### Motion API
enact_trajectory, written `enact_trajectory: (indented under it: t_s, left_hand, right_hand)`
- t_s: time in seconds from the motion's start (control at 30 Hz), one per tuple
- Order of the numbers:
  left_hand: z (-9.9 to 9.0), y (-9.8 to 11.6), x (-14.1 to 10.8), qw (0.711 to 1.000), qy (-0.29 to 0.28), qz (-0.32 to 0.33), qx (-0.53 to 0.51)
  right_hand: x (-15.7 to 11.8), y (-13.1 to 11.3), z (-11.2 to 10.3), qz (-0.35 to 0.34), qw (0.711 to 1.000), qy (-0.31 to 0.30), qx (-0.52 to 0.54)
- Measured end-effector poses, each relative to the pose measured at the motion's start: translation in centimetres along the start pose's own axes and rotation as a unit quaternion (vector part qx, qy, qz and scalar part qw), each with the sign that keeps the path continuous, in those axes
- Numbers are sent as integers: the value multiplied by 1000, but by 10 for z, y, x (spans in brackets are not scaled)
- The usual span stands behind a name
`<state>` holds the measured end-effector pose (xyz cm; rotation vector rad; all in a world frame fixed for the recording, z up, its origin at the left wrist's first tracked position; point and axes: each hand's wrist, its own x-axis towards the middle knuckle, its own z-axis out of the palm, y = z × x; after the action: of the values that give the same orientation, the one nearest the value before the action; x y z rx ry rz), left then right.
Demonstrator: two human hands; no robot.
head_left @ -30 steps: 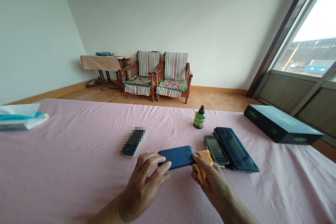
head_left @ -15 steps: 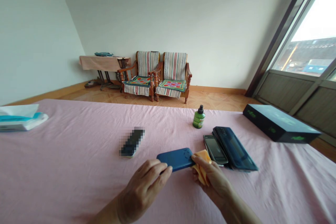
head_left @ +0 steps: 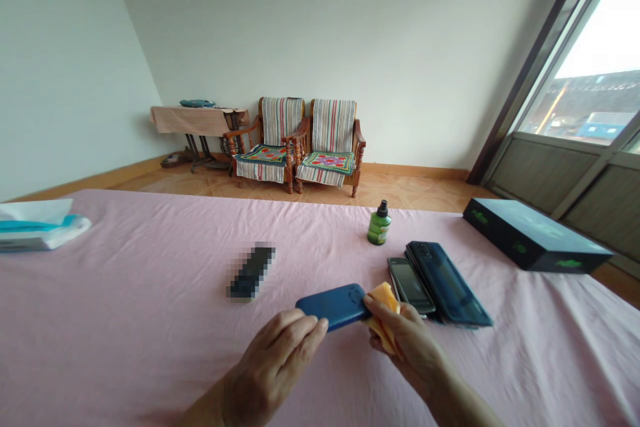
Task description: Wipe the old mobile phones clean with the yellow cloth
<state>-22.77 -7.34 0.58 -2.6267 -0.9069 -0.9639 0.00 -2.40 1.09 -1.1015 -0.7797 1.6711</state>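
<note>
Now my left hand (head_left: 267,363) is closed on the blue phone (head_left: 333,307), its fingers laid together along the left end; a second ago those fingers were spread and arched about that end. My right hand (head_left: 415,347) grips the phone's right end, thumb on top, with the orange cloth (head_left: 387,297) pinched in the same grip. The cloth looks more bunched than before, one fold poking up past my thumb.

The blue phone is over the pink sheet (head_left: 150,267), between my hands, towards the near edge; its left end has dipped a little, so it slants more than it did.

Beyond it, everything lies where it did: the pixelated phone (head_left: 253,270) left of centre, the green bottle (head_left: 379,227) near the far edge, the grey phone (head_left: 413,287) just beside the dark blue phone (head_left: 447,283) on my right, the black box (head_left: 537,235) at the far right corner, and the tissue pack (head_left: 45,233) at the far left.
</note>
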Motion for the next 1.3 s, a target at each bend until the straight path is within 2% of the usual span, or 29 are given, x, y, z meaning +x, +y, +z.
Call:
enact_trajectory:
  t_s: [0.13, 0.27, 0.43, 0.53, 0.67, 0.73, 0.8, 0.9, 1.1, 1.3]
  left_hand:
    - [4, 4, 7, 999, 24, -37, -4]
    - [13, 2, 15, 985, 106, -127, -45]
    - [23, -7, 13, 962, 91, -235, -101]
    - [23, -9, 11, 952, 79, -268, -122]
    - [21, -6, 12, 949, 82, -274, -129]
    - [19, -4, 14, 950, 91, -272, -123]
    - [18, -3, 15, 952, 97, -267, -110]
    - [17, -3, 16, 958, 100, -255, -86]
    - [19, -5, 13, 964, 95, -232, -91]
    - [21, -3, 11, 963, 90, -233, -104]
  right_hand:
    - [6, 7, -2, -33, 995, 7, -90]
    - [10, 12, -1, -56, 987, 33, -149]
    - [9, 11, -1, -83, 978, 40, -185]
    - [12, 11, -6, -173, 950, 59, -252]
    - [17, 16, -13, -351, 849, 130, -372]
    - [19, 20, -15, -401, 809, 134, -410]
    - [21, 22, -16, -423, 781, 131, -440]
    - [23, 23, -16, -427, 763, 128, -468]
    - [18, 26, -10, -445, 753, 77, -479]
    - [4, 37, 9, -494, 731, 16, -471]
